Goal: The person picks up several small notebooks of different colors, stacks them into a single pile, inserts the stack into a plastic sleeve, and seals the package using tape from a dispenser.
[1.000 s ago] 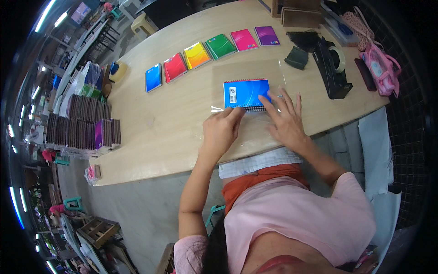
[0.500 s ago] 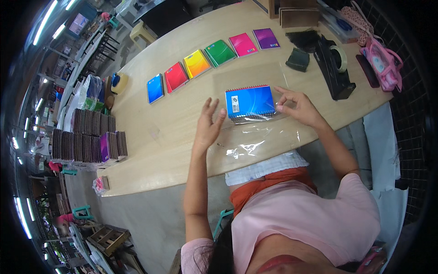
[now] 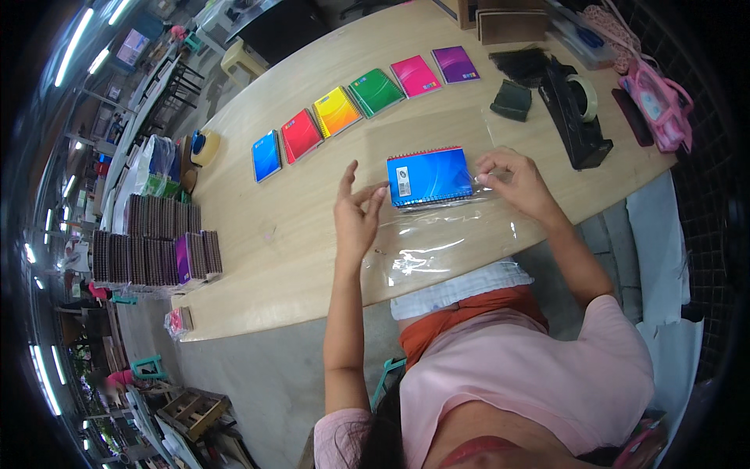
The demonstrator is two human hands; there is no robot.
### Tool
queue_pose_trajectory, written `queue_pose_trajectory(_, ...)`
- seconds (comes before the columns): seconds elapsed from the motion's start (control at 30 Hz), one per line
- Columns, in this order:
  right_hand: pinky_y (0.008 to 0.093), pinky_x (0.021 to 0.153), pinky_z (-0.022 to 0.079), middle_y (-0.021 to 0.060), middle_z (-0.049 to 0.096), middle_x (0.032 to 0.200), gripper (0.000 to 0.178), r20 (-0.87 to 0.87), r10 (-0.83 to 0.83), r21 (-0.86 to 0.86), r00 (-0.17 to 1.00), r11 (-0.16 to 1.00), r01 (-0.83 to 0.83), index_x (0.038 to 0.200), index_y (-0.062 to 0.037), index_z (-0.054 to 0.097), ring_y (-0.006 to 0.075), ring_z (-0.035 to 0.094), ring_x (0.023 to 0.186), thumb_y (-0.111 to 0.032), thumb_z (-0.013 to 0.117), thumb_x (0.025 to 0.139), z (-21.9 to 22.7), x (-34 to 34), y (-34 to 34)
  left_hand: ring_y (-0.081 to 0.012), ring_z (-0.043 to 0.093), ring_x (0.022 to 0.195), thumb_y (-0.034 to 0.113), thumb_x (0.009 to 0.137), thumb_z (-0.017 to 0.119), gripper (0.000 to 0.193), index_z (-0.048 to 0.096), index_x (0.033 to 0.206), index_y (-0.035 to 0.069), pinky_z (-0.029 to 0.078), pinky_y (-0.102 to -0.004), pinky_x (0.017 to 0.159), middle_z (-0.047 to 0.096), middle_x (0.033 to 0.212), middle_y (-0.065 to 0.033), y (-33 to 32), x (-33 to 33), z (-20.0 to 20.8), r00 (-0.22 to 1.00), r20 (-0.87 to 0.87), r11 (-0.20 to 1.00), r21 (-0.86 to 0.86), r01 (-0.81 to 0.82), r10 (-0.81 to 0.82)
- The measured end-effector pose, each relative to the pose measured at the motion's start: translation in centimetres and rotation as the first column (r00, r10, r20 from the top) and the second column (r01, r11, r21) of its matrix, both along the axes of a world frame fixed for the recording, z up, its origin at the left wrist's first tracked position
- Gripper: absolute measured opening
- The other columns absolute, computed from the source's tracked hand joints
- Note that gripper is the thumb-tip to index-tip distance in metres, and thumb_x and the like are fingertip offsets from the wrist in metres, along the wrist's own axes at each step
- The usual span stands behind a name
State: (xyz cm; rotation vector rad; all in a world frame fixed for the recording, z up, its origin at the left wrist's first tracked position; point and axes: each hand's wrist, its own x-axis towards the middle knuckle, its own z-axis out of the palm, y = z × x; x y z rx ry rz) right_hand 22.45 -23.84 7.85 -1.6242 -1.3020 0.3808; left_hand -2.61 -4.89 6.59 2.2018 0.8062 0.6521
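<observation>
In front of me lies a small stack of spiral notebooks with a blue cover on top, a red edge showing along its far spiral. A sheet of clear plastic film spreads beneath and around the stack, shiny with creases on the near side. At the stack's left edge is my left hand, fingers apart, thumb close to the notebook's side. Just off the right edge, my right hand pinches the clear film between thumb and curled fingers.
Across the table runs a row of notebooks, including a yellow notebook. A black tape dispenser, a dark green block and a pink pouch sit at right. Stacked notebooks stand on the left.
My right fingers have curled inward into a pinch beside the stack. My left hand has turned, with its thumb nearer the stack's left edge. The notebooks have barely shifted.
</observation>
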Motion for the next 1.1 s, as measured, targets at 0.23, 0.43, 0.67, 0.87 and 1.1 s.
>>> queue_pose_trajectory(0.23, 0.0212, 0.058, 0.048, 0.0009, 0.065, 0.068, 0.016, -0.462, -0.058, -0.140, 0.885, 0.990, -0.008, 0.087, 0.0007, 0.068, 0.0064, 0.060, 0.062, -0.015, 0.073, 0.087, -2.2, 4.8, 0.9, -0.0347, 0.052, 0.124, 0.011, 0.083, 0.073, 0.026, 0.070, 0.108, 0.003, 0.041, -0.0449, 0.102, 0.053, 0.136, -0.0176, -1.3, 2.2, 1.9, 0.898, 0.371, 0.918, 0.219, -0.330, 0.235)
queue_pose_trajectory(0.43, 0.0185, 0.052, 0.045, -0.0009, 0.064, 0.068, 0.017, -0.560, -0.100, -0.275, 0.822, 0.959, -0.071, 0.084, -0.0048, 0.067, 0.0041, 0.057, 0.055, -0.020, 0.073, 0.088, -2.4, 4.9, 0.9, -0.0353, 0.045, 0.127, 0.029, 0.085, 0.071, 0.059, 0.053, 0.140, 0.016, 0.032, -0.0513, 0.106, 0.048, 0.136, -0.0186, -10.4, 2.3, -0.4, 0.988, 0.015, 0.817, 0.564, 0.119, -0.154)
queue_pose_trajectory(0.67, 0.0254, 0.058, 0.048, 0.0039, 0.066, 0.070, 0.017, -0.250, -0.248, -0.218, 0.936, 0.956, 0.195, 0.084, -0.0026, 0.070, 0.0102, 0.062, 0.063, -0.019, 0.073, 0.085, -2.1, 6.5, 1.3, -0.0400, 0.038, 0.132, 0.054, 0.085, 0.063, 0.069, 0.046, 0.146, 0.027, 0.027, -0.0565, 0.110, 0.041, 0.145, -0.0171, -9.6, 3.8, -0.8, 0.964, -0.265, 0.822, 0.544, 0.166, -0.019)
queue_pose_trajectory(0.87, 0.0332, 0.067, 0.051, 0.0124, 0.068, 0.076, 0.023, 0.057, 0.023, -0.041, 0.998, 0.999, -0.020, 0.093, 0.0000, 0.070, 0.0182, 0.064, 0.069, -0.022, 0.071, 0.085, 1.5, 5.1, 8.1, -0.0426, 0.038, 0.132, 0.050, 0.082, 0.068, 0.075, 0.043, 0.148, 0.024, 0.027, -0.0606, 0.109, 0.041, 0.146, -0.0185, -9.4, 3.7, -1.0, 0.960, -0.277, 0.820, 0.539, 0.191, -0.042)
queue_pose_trajectory(1.1, 0.0351, 0.058, 0.044, 0.0099, 0.063, 0.071, 0.065, -0.163, 0.445, -0.650, 0.881, 0.623, -0.435, 0.086, 0.0048, 0.071, 0.0171, 0.055, 0.064, -0.056, 0.052, 0.095, -1.8, 5.4, 16.9, -0.0403, 0.036, 0.135, 0.051, 0.079, 0.071, 0.078, 0.043, 0.148, 0.029, 0.026, -0.0602, 0.110, 0.039, 0.148, -0.0158, -10.0, 3.8, -0.8, 0.955, -0.296, 0.831, 0.534, 0.157, 0.010)
